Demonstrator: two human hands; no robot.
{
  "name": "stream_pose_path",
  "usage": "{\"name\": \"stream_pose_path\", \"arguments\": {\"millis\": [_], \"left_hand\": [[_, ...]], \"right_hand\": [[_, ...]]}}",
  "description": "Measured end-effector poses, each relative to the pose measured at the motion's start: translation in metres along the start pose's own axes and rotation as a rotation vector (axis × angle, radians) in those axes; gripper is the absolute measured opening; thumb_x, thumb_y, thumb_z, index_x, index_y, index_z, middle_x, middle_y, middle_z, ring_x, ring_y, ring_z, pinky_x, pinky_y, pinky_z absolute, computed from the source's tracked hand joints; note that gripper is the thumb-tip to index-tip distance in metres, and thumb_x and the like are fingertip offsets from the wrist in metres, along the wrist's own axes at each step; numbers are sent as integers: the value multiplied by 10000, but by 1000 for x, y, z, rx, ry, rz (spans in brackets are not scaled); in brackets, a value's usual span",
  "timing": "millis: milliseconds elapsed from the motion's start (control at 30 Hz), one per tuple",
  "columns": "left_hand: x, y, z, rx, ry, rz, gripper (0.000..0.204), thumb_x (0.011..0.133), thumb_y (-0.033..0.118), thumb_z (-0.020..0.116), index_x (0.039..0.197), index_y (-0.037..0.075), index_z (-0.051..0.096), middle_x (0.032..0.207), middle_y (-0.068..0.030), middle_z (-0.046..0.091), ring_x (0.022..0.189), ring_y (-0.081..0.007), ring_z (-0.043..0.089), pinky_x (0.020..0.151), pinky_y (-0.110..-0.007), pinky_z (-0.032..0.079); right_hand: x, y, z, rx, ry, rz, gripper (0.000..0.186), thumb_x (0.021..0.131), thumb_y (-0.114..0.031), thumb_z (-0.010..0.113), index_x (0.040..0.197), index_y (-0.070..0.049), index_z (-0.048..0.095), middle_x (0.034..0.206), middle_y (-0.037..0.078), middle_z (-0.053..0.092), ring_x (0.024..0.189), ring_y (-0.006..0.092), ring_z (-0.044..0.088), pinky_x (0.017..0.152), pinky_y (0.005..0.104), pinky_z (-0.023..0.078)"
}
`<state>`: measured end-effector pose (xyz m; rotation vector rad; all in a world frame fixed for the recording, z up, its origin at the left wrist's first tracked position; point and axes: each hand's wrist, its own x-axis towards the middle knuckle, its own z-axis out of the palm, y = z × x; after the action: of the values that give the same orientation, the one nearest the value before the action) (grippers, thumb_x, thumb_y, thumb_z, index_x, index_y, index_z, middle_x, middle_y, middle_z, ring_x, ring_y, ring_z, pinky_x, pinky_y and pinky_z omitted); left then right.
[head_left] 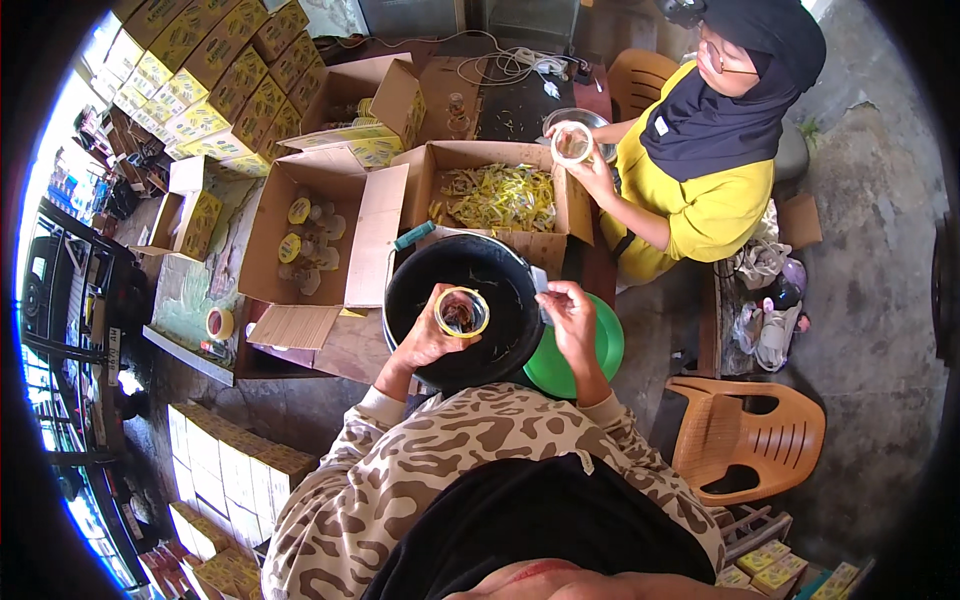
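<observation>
My left hand [425,335] is wrapped round a small clear jar [462,312] with a yellow rim and dark brown contents. The jar is held over a large black bucket [400,350], which has pale strands inside and a green grip [415,236] on its handle. At the bucket's right rim, the fingers of my right hand [572,315] are pinched together beside a pale greyish strip [541,290]. Whether they hold that strip or part of the bucket, I cannot tell. Under my right hand lies a round green plastic lid or basin [600,350].
An open carton [365,235] with clear jars stands left of the bucket; another carton [420,190] holds yellow strips. A person in yellow [690,200] at the far right holds a similar jar [572,143]. An orange chair [700,440] stands at right, and stacked boxes [215,75] far left.
</observation>
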<state>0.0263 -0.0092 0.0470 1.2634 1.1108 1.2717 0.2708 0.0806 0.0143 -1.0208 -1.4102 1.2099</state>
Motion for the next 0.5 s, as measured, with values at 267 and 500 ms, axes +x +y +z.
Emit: {"name": "stream_pose_path", "arguments": {"millis": [267,500], "left_hand": [[-5,-4,-13,107,-2,15,581,718,83,871,1219,39,579,1162,-63,663,1102,-175,621,1012,-340,469],[2,3,-5,187,-11,56,617,709,47,858,1257,30,576,1179,-88,672,1116,-205,636,1020,-345,472]], "right_hand": [[-17,78,-66,-503,19,238,163,834,21,747,989,22,697,862,101,731,775,148,687,726,301,550],[-48,140,-82,-861,-54,282,203,800,-20,781,984,1,696,921,115,720,844,189,699,745,321,544]]}}
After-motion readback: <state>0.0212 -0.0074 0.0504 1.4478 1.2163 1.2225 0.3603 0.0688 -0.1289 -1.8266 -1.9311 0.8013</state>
